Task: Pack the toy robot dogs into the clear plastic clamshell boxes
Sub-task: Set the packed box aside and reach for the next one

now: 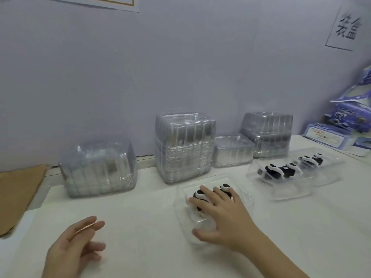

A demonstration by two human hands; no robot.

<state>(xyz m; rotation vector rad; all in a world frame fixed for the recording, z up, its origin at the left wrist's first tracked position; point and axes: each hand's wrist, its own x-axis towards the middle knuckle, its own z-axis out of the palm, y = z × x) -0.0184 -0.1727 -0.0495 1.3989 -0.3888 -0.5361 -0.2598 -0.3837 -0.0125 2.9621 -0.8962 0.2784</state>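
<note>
Nearest, by the desk's (140,217) front edge, the left hand (74,247) hovers with loose, straight fingers, holding nothing. To its right, the right hand (222,215) lies spread over a black-and-white toy robot dog (199,194) seated in a clear clamshell box (184,213). Its fingers look flat on the toy rather than curled, though blur makes that uncertain. A second dog (279,170) and a third dog (312,159) sit in clear trays toward the right edge. Clamshell stacks (183,147) line the back edge, and blue cartons (341,121) fill the back right corner.
</note>
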